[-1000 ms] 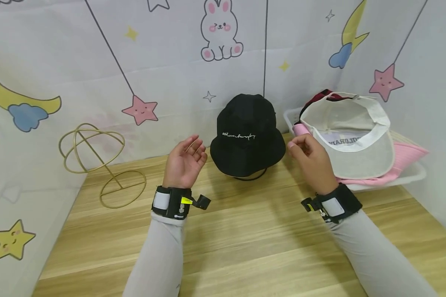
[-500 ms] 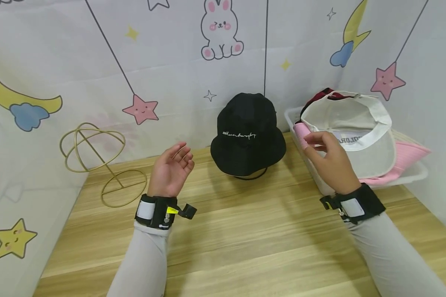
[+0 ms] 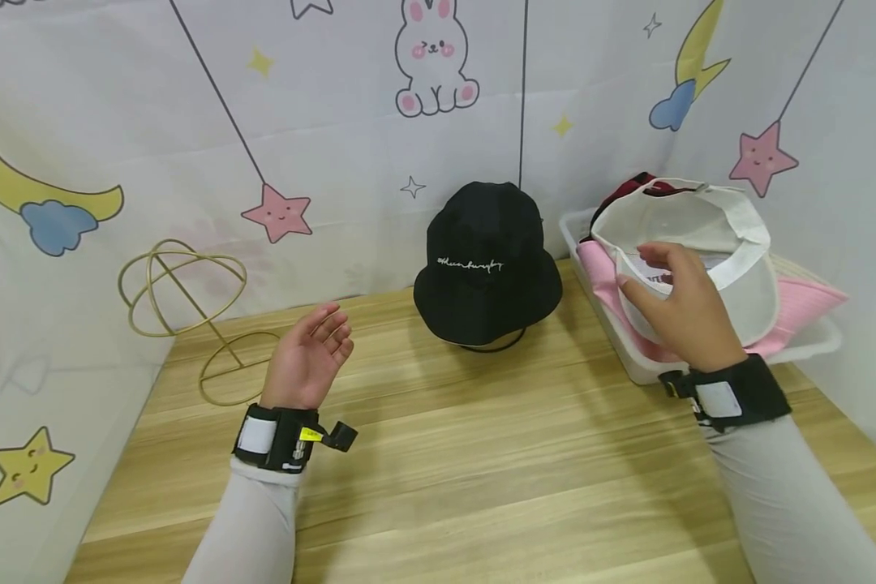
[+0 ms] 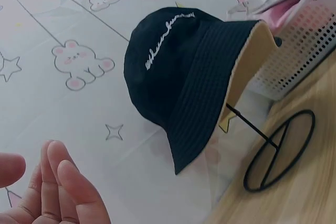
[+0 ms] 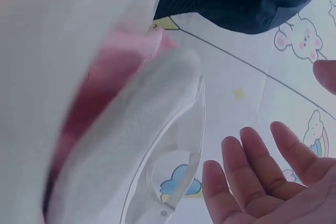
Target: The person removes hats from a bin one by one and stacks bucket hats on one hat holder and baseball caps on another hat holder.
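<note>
My left hand [image 3: 307, 357] is held palm up above the table, fingers loosely bent around nothing, near a gold wire hat stand [image 3: 199, 309]. With relaxed fingers, my right hand [image 3: 689, 308] is over a white cap [image 3: 745, 304] that lies with its opening toward me in a white basket [image 3: 821, 341]. The right wrist view shows those fingers [image 5: 244, 169] spread beside the cap [image 5: 126, 124], with nothing in them. A black bucket hat [image 3: 482, 259] with white script sits on a black wire stand [image 4: 252, 125] between the hands.
Pink fabric [image 3: 803, 304] lies under the white cap, and a dark red piece [image 3: 631, 193] shows behind it. A printed backdrop [image 3: 336, 122] rises along the back of the wooden table [image 3: 467, 462].
My right hand has moved right, from beside the bucket hat to over the white cap. My left hand has drawn back to the left, away from the bucket hat.
</note>
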The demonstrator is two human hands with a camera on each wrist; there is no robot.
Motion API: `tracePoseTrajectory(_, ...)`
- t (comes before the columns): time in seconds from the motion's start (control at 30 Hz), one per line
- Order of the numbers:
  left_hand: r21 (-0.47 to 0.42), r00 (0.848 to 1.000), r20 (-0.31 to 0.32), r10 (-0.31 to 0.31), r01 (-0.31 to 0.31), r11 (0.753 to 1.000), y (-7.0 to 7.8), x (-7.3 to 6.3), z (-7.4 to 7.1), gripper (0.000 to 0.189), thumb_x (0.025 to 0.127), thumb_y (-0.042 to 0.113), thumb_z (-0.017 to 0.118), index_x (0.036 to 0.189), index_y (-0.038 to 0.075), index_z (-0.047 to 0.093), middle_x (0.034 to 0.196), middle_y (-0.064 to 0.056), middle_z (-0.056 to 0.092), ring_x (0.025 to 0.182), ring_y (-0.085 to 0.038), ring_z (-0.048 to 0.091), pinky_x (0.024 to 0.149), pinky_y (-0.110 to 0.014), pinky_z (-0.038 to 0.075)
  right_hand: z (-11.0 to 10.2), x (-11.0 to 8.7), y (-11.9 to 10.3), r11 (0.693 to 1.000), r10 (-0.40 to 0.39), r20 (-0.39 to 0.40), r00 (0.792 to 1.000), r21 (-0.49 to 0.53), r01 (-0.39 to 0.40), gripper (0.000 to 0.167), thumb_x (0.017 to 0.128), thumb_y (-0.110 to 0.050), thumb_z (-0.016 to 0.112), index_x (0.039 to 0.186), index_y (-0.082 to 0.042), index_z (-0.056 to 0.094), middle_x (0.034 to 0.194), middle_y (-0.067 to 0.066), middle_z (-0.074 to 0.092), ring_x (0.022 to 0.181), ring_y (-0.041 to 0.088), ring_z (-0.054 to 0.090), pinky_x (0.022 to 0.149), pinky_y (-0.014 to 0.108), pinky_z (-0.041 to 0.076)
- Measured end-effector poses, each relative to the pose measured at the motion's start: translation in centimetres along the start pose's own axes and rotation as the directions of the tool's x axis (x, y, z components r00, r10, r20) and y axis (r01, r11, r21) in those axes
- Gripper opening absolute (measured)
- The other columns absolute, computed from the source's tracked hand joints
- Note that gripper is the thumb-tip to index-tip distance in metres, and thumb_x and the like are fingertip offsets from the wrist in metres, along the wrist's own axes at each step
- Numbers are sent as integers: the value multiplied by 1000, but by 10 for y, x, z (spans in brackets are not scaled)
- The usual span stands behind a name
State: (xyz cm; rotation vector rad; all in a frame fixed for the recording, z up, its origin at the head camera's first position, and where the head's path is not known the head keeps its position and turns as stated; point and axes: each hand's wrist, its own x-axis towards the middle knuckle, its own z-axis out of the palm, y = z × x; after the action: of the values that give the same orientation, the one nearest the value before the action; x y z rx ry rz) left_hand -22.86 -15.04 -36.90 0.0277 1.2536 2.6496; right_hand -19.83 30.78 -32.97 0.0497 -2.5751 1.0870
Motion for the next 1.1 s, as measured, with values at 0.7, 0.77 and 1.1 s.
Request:
tracePoseTrajectory(0.7, 2, 1000, -30, 3, -3, 1000, 6, -7, -18, 24, 109, 20, 44, 107, 12, 67, 95, 2, 70, 89, -12, 63, 81, -24, 51, -1, 5, 12, 983, 84, 156, 984, -177, -56, 81, 97, -47, 61, 154, 0, 30, 151, 30, 38, 133, 46, 38, 109, 73, 33)
tracePoseTrajectory(0.77, 12, 999, -33, 2, -1, 1000, 6, -7, -17, 24, 109, 20, 44, 106, 13, 67, 95, 3, 69, 89, -12, 63, 81, -24, 51, -1, 5, 13, 981, 82, 169, 982, -187, -50, 82, 97, -47, 61, 155, 1, 29, 151, 31, 38, 133, 46, 39, 109, 72, 32)
tracePoseTrajectory(1.1, 21, 999, -45, -6, 6, 1000, 4, -6, -17, 22, 109, 21, 45, 109, 13, 65, 96, 3, 69, 89, -12, 62, 82, -24, 51, 2, 7, 17, 970, 73, 204, 976, -241, -22, 83, 96, -43, 64, 155, 1, 28, 150, 33, 41, 131, 50, 45, 109, 71, 35)
